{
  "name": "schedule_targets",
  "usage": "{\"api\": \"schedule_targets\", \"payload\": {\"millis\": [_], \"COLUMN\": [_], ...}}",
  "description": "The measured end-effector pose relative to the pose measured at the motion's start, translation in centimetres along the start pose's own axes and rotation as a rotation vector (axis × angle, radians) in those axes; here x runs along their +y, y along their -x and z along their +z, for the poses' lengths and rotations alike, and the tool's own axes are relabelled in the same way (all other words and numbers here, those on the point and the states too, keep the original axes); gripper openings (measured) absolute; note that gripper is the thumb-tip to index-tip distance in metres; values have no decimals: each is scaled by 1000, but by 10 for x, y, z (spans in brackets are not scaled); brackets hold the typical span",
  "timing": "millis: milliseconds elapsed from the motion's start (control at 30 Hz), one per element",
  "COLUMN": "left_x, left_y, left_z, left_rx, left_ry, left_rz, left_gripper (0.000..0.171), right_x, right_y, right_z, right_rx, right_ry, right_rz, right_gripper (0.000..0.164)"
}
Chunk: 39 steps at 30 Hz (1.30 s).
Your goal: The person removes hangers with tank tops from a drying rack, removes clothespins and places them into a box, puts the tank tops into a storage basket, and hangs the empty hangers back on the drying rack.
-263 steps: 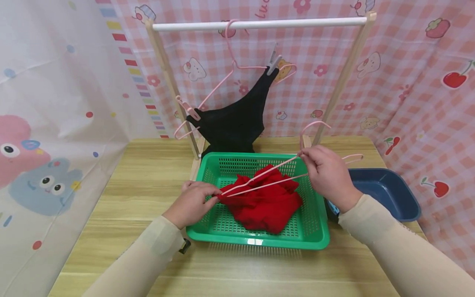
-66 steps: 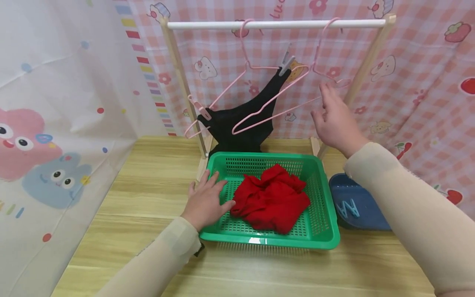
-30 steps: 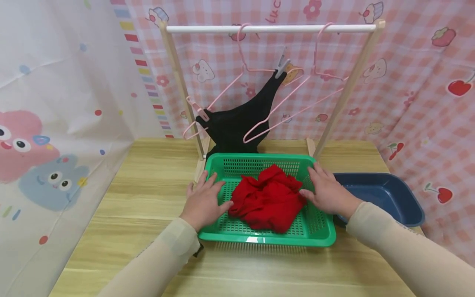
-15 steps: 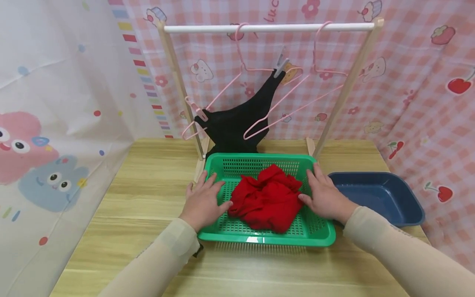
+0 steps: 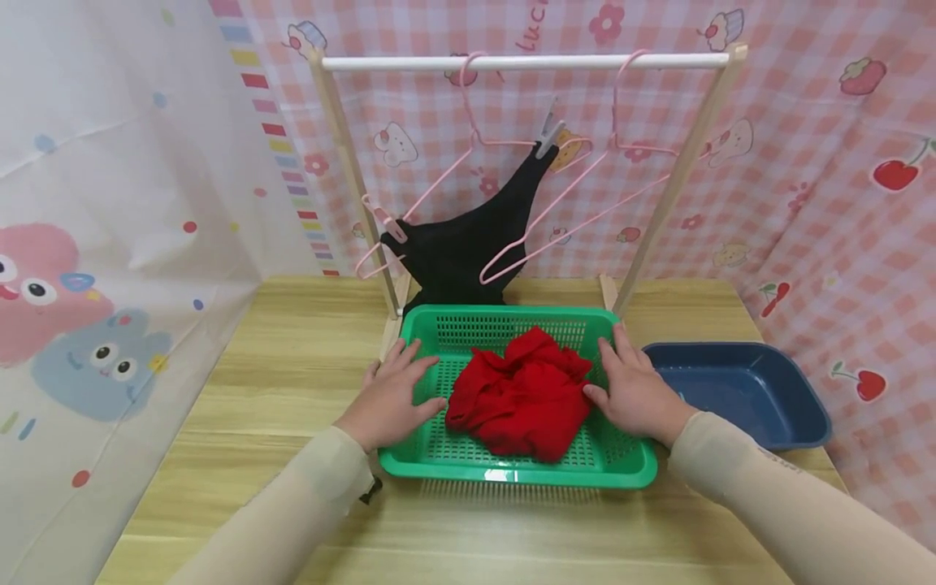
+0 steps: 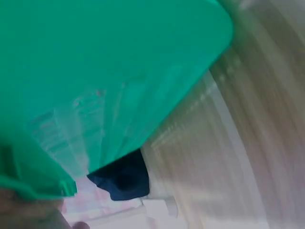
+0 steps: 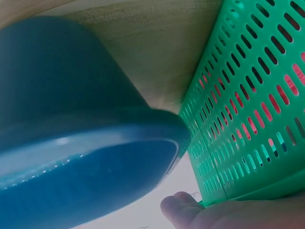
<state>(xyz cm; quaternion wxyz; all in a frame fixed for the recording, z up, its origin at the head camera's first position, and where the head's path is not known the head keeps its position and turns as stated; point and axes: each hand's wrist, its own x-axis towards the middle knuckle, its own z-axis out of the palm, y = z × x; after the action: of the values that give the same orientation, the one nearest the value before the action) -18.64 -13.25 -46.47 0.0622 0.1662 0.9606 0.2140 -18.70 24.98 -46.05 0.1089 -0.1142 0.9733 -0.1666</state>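
A crumpled red cloth [image 5: 519, 398] lies in a green perforated basket [image 5: 504, 474] on the wooden table. My left hand [image 5: 391, 398] rests on the basket's left rim, fingers spread and thumb over the inside. On the right rim rests my right hand [image 5: 639, 394], its fingers extended and its thumb close to the cloth. The right wrist view shows my right fingers [image 7: 186, 207] along the rim of the basket [image 7: 248, 114]. In the left wrist view the green basket [image 6: 105, 71] fills much of the frame, blurred, and little of the left hand shows.
Behind the basket stands a rack with a white rod [image 5: 526, 62]. A black garment [image 5: 468, 252] is clipped to one pink hanger; a bare pink hanger [image 5: 570, 223] hangs to its right. A blue basin [image 5: 760, 398] sits right of the basket.
Earlier both hands held a pink hanger over the basket; it now hangs on the rod. The right hand has come down to the basket's right rim. Lately the left hand and basket's left side shifted slightly left.
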Motion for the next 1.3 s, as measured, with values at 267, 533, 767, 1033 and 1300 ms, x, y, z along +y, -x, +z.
{"api": "schedule_targets", "payload": {"millis": [267,533,767,1033,1300], "left_x": [-12,-23,-27,-27,-17], "left_y": [-2,-5,-11,-20,-27], "left_z": [-14,-35,-57,-79,-102], "left_rx": [27,133,209,216,215], "left_ry": [-24,-21,-7,59,169], "left_rz": [3,-76,-159,-206,-229], "left_gripper": [70,69,72,83,90], "right_x": [0,-2,-1,0,0], "right_y": [0,2,1,1,0], "right_z": [1,1,2,2,3], "right_rx": [9,15,20,24,23], "right_ry": [14,-4,-6,-3,-10], "right_rz": [1,2,-1,-3,1], "right_gripper": [83,82,81,80,78]}}
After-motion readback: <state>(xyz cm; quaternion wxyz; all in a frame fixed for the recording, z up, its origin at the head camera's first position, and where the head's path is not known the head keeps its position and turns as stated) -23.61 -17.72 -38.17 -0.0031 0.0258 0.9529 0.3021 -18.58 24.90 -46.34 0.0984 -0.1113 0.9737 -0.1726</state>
